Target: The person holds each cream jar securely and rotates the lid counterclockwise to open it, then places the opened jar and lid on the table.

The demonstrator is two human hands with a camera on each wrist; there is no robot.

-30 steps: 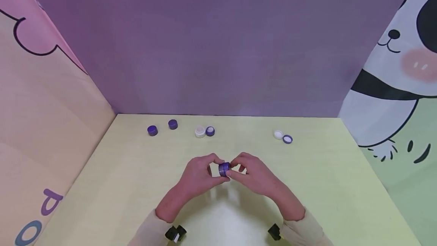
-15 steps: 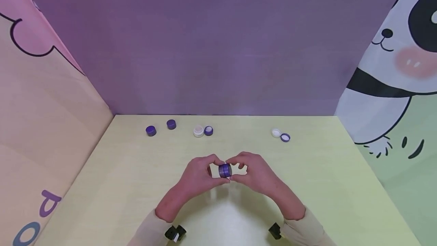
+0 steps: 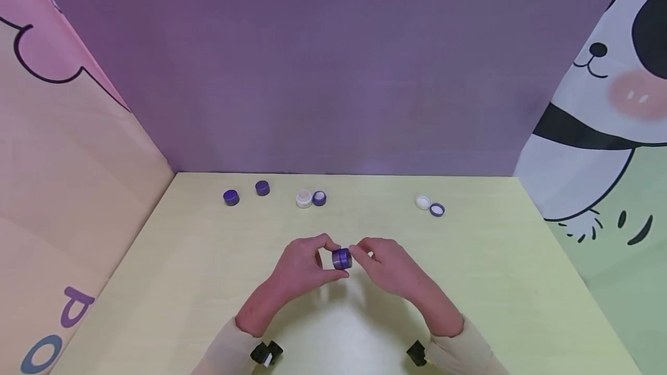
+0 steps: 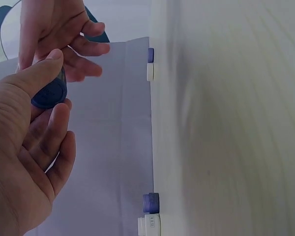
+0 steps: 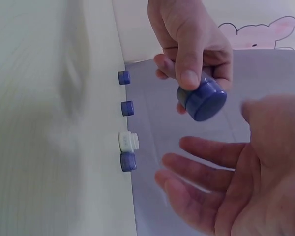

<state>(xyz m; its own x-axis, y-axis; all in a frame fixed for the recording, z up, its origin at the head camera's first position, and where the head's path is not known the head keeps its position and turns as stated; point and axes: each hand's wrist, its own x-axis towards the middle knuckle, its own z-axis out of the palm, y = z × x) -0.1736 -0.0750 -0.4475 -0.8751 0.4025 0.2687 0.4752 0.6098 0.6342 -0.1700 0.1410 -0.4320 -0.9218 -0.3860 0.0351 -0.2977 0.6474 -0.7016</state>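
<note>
In the head view my left hand [image 3: 299, 268] pinches a small purple jar [image 3: 341, 258] between thumb and fingers, above the middle of the table. The jar lies on its side, its flat lid end turned to the right. A seam between lid and body shows in the right wrist view, where the jar [image 5: 202, 101] looks dark blue. My right hand [image 3: 389, 266] is just right of the jar, fingertips close to its lid end. Seen from the right wrist, the right hand's fingers [image 5: 201, 167] are spread and relaxed, apart from the jar.
Two purple jars, one nearer [image 3: 231, 197] and one farther [image 3: 262, 188], stand at the table's back left. A white jar [image 3: 304, 199] and an open purple jar [image 3: 319, 198] stand side by side at the back. Back right lie a white lid [image 3: 423, 202] and a purple-rimmed lid [image 3: 437, 209].
The right hand's thumb and fingers, earlier around the jar's right end, have come off it and drawn slightly right. The left hand still holds the jar in nearly the same place.
</note>
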